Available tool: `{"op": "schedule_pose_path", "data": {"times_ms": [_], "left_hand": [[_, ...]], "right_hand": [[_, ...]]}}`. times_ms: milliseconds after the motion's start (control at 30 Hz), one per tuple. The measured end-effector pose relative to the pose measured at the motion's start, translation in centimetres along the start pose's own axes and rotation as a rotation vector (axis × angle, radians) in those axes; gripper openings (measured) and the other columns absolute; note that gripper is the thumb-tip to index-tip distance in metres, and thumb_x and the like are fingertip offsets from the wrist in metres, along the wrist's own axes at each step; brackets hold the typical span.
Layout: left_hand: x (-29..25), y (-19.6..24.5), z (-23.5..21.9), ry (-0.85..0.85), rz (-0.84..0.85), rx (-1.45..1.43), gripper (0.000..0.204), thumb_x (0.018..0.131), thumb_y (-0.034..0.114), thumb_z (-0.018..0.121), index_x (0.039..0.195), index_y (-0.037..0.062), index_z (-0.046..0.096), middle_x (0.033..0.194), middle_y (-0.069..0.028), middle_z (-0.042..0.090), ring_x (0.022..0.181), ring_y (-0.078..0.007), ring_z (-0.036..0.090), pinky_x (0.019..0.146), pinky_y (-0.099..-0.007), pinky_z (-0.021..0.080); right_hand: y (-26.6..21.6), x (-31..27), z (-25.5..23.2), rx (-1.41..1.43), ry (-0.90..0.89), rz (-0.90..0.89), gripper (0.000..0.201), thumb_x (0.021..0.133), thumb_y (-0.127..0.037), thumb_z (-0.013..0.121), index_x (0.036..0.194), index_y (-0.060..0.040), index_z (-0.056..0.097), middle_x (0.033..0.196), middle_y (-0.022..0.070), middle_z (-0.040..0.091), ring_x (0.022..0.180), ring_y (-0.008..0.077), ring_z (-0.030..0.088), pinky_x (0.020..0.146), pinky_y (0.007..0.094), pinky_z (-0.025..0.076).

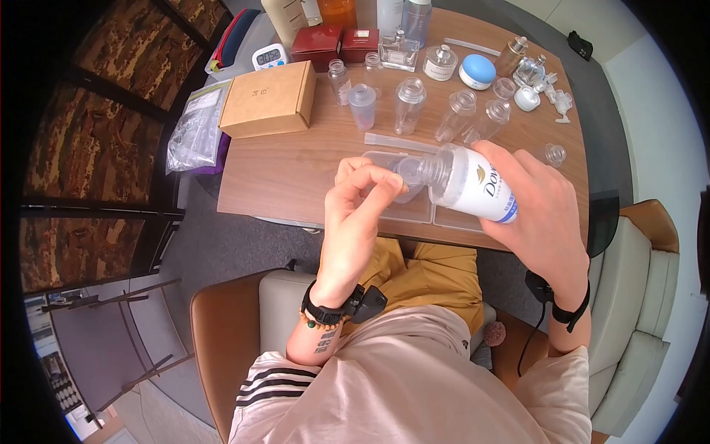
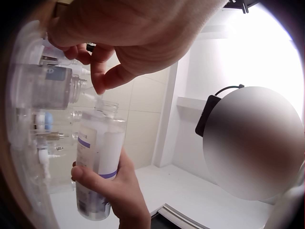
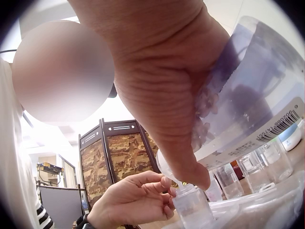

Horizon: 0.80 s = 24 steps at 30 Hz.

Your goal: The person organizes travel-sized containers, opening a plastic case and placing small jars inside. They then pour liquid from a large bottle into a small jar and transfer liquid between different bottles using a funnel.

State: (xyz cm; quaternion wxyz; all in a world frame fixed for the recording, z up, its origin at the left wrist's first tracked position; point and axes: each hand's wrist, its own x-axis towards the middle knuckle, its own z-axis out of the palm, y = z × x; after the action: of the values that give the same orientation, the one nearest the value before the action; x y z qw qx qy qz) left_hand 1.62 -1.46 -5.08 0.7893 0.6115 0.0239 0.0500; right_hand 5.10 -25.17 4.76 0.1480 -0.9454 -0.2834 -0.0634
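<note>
One bottle (image 1: 473, 185) is tipped sideways above the counter (image 1: 285, 169), its body gripped by the right hand (image 1: 543, 203). It should feel light and slightly springy, slick if wet; best held round the lower body. It is clear and uncapped, with a white label (image 1: 486, 180) and blue band (image 1: 509, 212). The left hand's (image 1: 356, 207) thumb and forefinger meet near the mouth (image 1: 427, 171); whether they pinch anything I cannot tell.

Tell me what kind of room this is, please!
It looks like a sitting room, maybe in someone's home, though it could be a lounge somewhere else. You can see a wooden table, a pale padded seat and a patterned folding screen.
</note>
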Motion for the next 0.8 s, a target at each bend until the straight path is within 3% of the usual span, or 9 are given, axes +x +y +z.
{"op": "schedule_pose_path", "data": {"times_ms": [367,467,533,633,800], "left_hand": [[0.2,0.3,-0.2,-0.009,0.005,-0.004,0.015,0.099,0.014,0.071,0.091,0.0036,0.076,0.11,-0.002,0.05,0.117,-0.0159,0.044,0.102,-0.031,0.035],[0.2,0.3,-0.3,-0.001,0.01,-0.018,0.015,0.1,0.014,0.071,0.09,0.0037,0.076,0.11,-0.002,0.05,0.117,-0.0156,0.044,0.101,-0.031,0.035],[0.3,0.6,-0.2,0.008,0.016,-0.017,0.016,0.1,0.014,0.07,0.09,0.0034,0.076,0.11,-0.002,0.051,0.115,-0.0149,0.046,0.1,-0.0304,0.036],[0.3,0.8,-0.2,0.014,0.019,-0.027,0.016,0.1,0.013,0.068,0.089,0.0025,0.074,0.11,-0.0015,0.052,0.111,-0.0139,0.047,0.099,-0.0296,0.037],[0.2,1.3,0.0,0.031,0.03,-0.021,0.015,0.1,0.011,0.067,0.089,0.0015,0.071,0.109,-0.001,0.051,0.108,-0.0132,0.048,0.098,-0.0289,0.037]], "right_hand": [[0.4,-0.3,1.1,0.152,0.04,0.021,0.069,0.07,-0.01,0.082,0.137,-0.0159,0.064,0.093,0.0121,0.064,0.087,0.0379,0.066,0.074,0.0457,0.054],[0.5,-0.5,1.2,0.192,0.051,0.038,0.068,0.071,-0.011,0.084,0.137,-0.0157,0.064,0.1,0.0125,0.068,0.092,0.0385,0.068,0.078,0.045,0.055],[0.4,-0.7,1.1,0.301,0.043,0.085,0.072,0.071,-0.009,0.091,0.137,-0.0063,0.063,0.122,0.0157,0.073,0.11,0.0331,0.073,0.095,0.0384,0.057],[0.9,-1.2,1.6,0.44,0.134,0.099,0.078,0.071,-0.011,0.095,0.14,-0.0042,0.06,0.123,0.0141,0.073,0.112,0.0256,0.074,0.098,0.0365,0.056],[1.9,-3.0,1.8,0.611,0.297,0.181,0.085,0.073,-0.025,0.098,0.144,-0.0022,0.056,0.124,0.0131,0.073,0.11,0.0238,0.072,0.099,0.0373,0.056]]}}
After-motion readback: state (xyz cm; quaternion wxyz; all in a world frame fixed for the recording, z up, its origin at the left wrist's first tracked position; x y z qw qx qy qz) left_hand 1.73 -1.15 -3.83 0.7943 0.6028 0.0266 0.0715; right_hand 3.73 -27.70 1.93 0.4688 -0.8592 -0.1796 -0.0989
